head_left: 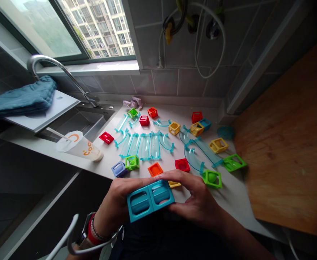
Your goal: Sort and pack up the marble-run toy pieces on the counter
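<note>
Turquoise plastic two-windowed block (151, 200) shows in the head view near the front edge of our pale countertop (235, 193), our left hand (115, 199) gripping its left end and our right hand (200, 196) curled around its right end. Beyond it, we see a row of translucent blue plastic track pieces (146, 146) and an orange plastic cube-shaped frame (155, 169) lying nearer us.
</note>
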A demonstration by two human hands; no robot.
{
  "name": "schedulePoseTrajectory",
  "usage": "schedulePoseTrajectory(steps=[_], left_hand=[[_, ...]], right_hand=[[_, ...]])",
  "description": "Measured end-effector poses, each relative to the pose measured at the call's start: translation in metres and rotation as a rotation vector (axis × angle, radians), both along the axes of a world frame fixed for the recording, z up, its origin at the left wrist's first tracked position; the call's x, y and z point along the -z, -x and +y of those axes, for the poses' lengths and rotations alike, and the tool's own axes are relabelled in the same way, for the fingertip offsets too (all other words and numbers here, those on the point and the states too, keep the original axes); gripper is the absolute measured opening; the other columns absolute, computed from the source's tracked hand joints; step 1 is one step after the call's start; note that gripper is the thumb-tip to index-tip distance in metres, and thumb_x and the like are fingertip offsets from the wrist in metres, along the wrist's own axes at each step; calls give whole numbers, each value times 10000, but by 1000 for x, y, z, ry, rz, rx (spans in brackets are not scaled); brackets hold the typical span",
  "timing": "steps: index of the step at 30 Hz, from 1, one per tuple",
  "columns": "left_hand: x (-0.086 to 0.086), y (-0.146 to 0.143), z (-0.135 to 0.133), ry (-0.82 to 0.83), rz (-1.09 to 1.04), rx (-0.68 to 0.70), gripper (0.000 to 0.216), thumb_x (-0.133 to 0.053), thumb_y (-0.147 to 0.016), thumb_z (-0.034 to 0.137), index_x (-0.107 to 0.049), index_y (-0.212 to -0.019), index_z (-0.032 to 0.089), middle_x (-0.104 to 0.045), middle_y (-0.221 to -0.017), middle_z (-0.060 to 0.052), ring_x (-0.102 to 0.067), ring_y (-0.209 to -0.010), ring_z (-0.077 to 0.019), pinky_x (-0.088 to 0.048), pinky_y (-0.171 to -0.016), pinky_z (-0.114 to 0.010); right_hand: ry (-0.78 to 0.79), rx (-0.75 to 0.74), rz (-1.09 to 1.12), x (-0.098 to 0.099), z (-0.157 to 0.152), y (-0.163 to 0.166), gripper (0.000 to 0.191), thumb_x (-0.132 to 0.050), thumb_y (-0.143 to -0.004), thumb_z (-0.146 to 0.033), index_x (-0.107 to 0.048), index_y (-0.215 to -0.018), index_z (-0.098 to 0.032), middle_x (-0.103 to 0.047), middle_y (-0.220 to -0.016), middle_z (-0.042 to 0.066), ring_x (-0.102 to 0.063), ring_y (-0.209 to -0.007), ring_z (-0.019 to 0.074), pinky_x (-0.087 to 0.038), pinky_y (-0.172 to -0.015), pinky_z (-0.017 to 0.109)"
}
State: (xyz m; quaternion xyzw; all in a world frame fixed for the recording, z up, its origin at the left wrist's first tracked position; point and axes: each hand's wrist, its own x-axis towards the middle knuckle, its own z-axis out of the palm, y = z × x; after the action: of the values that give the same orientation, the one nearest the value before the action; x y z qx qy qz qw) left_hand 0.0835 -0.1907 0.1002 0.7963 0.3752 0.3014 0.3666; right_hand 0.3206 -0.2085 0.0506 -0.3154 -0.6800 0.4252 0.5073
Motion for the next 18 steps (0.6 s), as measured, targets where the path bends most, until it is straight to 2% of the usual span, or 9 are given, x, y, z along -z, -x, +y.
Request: schedulePoseTrajectory(steps=[3, 7, 12, 18], left_hand=[[0, 1, 0, 0, 18, 6, 489, -875, -780, 133, -780, -1244, 252, -842, -1047, -51, -821, -866, -201, -624, -791, -179], [-1, 1, -1, 10, 32, -4, 384, -883, -774, 163, -811, -1149, 208, -841, -894, -39, -805, -735, -170, -613, -708, -162], [2, 2, -1, 87, 25, 1, 386, -848, -821, 182, -796, -1201, 222, -842, -1034, -58, -817, -855, -192, -616, -777, -180], [4, 3, -3, 111, 0, -5, 400, -862, -809, 179, -798, -1198, 241, -836, -1080, -49, -813, -917, -201, -618, -822, -190]], right_hand=[[-15, -37, 8, -1, -1, 1, 738, -830, -691, 26, -666, -1354, -253, -742, -1259, 49, -695, -1173, 234, -542, -1040, 326], [-65, -66, 12, -1, -1, 3, 704, -812, -752, 1, -640, -1393, -235, -715, -1277, 85, -677, -1181, 252, -554, -1026, 373], [-182, -33, -14, -1, 1, 6, 599, -789, -831, -43, -639, -1382, -225, -715, -1265, 104, -671, -1176, 252, -555, -1013, 392], [-274, -17, -60, -5, -1, 5, 575, -777, -872, -67, -614, -1407, -203, -720, -1290, 123, -667, -1200, 261, -549, -1037, 417]])
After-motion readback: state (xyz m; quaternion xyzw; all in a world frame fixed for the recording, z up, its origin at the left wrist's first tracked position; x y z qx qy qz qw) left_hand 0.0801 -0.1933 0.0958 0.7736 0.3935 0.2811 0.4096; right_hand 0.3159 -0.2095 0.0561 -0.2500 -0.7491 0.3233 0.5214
